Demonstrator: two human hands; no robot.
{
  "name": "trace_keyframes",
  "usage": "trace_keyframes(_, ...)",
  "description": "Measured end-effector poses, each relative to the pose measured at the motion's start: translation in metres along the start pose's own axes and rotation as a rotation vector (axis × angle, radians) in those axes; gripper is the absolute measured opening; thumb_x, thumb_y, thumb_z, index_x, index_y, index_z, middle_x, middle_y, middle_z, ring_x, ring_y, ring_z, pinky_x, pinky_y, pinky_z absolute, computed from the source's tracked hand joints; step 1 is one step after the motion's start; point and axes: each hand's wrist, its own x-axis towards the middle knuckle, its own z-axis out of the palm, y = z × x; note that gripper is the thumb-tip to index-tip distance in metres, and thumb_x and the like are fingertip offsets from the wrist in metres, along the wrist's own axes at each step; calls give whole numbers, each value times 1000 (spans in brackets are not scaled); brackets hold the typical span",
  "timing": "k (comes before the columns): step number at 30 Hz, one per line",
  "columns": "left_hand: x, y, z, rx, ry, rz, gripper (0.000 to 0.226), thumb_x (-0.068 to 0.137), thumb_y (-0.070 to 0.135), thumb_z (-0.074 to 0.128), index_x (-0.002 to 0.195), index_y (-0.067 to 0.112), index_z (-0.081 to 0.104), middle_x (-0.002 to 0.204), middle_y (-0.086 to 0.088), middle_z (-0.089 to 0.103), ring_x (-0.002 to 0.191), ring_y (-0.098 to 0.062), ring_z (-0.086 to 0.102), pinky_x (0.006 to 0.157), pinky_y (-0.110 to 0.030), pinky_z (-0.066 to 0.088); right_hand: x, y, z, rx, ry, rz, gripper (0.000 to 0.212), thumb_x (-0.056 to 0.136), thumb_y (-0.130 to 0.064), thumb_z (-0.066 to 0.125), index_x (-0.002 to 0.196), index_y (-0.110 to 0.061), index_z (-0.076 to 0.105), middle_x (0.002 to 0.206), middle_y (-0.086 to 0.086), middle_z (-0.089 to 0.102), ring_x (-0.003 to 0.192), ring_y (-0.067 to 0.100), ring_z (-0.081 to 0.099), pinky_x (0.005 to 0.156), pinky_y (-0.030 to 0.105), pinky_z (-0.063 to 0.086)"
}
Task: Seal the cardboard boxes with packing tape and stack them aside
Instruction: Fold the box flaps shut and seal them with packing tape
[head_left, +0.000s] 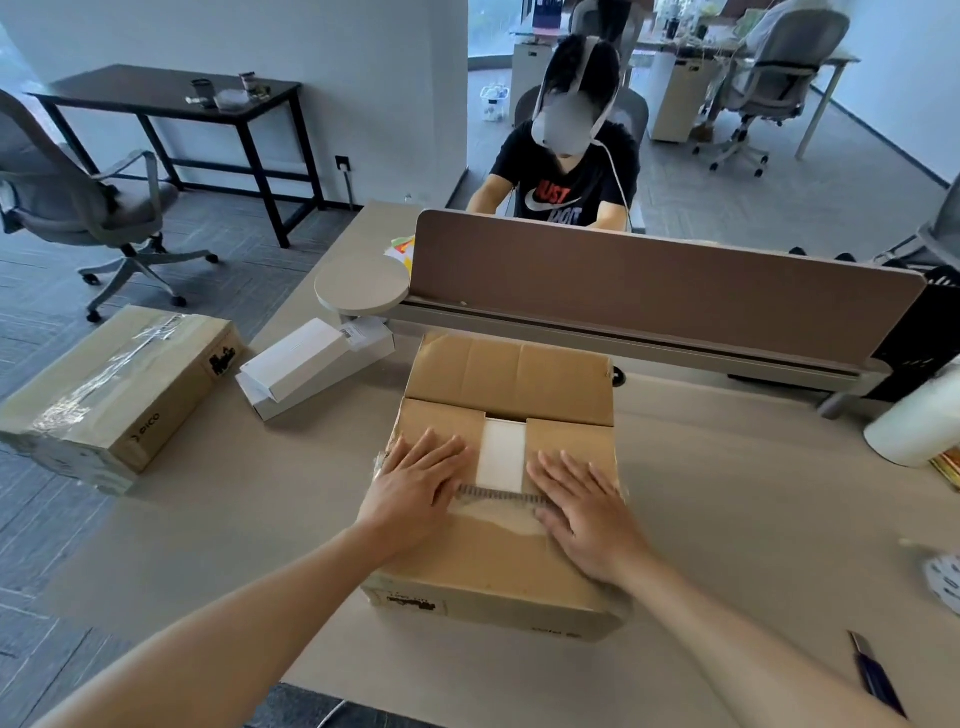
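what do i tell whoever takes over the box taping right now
Left hand and right hand: both open, pressing the side flaps of the cardboard box flat. Its far flap is up; a white item shows in the gap. Done: one taped box at the left edge of the table. Left: close the far flap, tape the seam, stack it aside.

A beige desk was backed by a brown divider. An open cardboard box was set at its middle. White flat boxes were stacked at the far left, a white roll was stood at the right edge, and a dark blue cutter was laid at the near right.
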Motion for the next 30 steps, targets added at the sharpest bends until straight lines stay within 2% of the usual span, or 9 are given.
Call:
trace_keyframes(2,11,0,-5,-79,48,-26,45,101,44,38,145,37,45,154,22,34,150,-8,17,121,-31,0,7,6,-10,120,68,-1,55,99,-46,43,151,-38,26,156,-25,13,148,3,6,122,33,6)
trace_keyframes(4,31,1,-16,-159,125,-92,41,101,37,46,142,33,50,149,15,46,145,-13,31,119,-34,15,20,15,-24,256,241,69,52,96,-31,56,146,-30,41,154,-17,31,144,7,22,120,37,19)
trace_keyframes(7,69,2,-34,-339,214,-264,51,100,35,54,148,28,40,150,6,43,141,-20,34,116,-41,29,51,25,-48,458,431,353,60,94,-23,60,149,-20,36,156,-4,30,144,16,24,119,39,23)
trace_keyframes(10,102,-3,-48,-619,214,-526,62,99,35,54,154,23,29,156,-3,35,143,-25,31,116,-45,31,77,34,-66,660,342,648,72,94,-26,58,154,-18,20,160,2,21,146,22,21,118,41,25)
trace_keyframes(14,121,-9,-57,-754,136,-743,64,101,40,49,155,18,23,154,-7,38,138,-29,40,108,-40,36,88,37,-71,761,247,749,76,94,-26,57,155,-19,12,159,3,24,142,27,31,111,40,33)
trace_keyframes(17,128,-16,-63,-786,98,-836,60,101,42,45,152,14,30,146,-10,46,131,-31,47,105,-40,39,89,34,-76,908,223,790,69,96,-26,54,152,-20,14,149,7,38,127,29,45,99,38,40)
trace_keyframes(24,125,-31,-75,-969,192,-828,78,90,75,31,143,18,44,135,-3,56,123,-28,53,108,-51,41,83,35,-98,960,271,818,58,103,-46,33,148,-9,31,133,11,48,117,28,48,108,41,34)
trace_keyframes(28,109,-25,-82,-1059,334,-693,66,94,71,32,131,19,50,122,-2,59,117,-23,56,107,-48,42,71,33,-108,986,448,748,63,102,-56,21,136,-12,50,139,10,51,121,26,49,110,42,34)
trace_keyframes(30,96,-23,-86,-1033,376,-629,56,97,65,35,125,19,51,113,-3,63,107,-19,58,98,-40,45,63,30,-110,1030,532,683,59,103,-53,21,118,-14,63,120,8,66,107,22,55,101,40,39)
